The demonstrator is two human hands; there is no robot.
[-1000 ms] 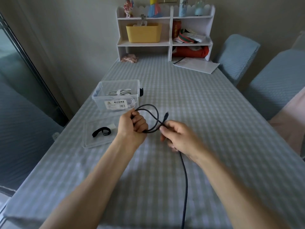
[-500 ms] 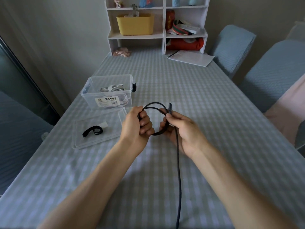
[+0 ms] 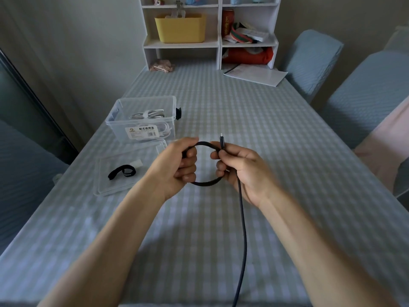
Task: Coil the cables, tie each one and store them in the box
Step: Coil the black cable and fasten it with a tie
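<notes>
A black cable point(image 3: 242, 218) forms one small loop held above the checked table. My left hand point(image 3: 177, 165) grips the loop's left side with curled fingers. My right hand point(image 3: 241, 167) pinches the loop's right side near the plug end, which points up; the cable's long tail runs down past my right wrist and off the table's near edge. A clear plastic box point(image 3: 124, 116) with a coiled white cable point(image 3: 148, 114) inside stands to the left. Its clear lid point(image 3: 115, 185) lies in front, with a black strap tie point(image 3: 121, 172) on it.
A white shelf unit point(image 3: 219, 38) with a yellow bin point(image 3: 180, 27) stands at the table's far end, a sheet of paper point(image 3: 254, 74) before it. Two blue-covered chairs point(image 3: 314, 58) line the right side. A dark glass door runs along the left.
The loop has tightened into a small circle between my hands. My right hand rose to the plug end, which now points up. The camera tilted down, shifting the scene up.
</notes>
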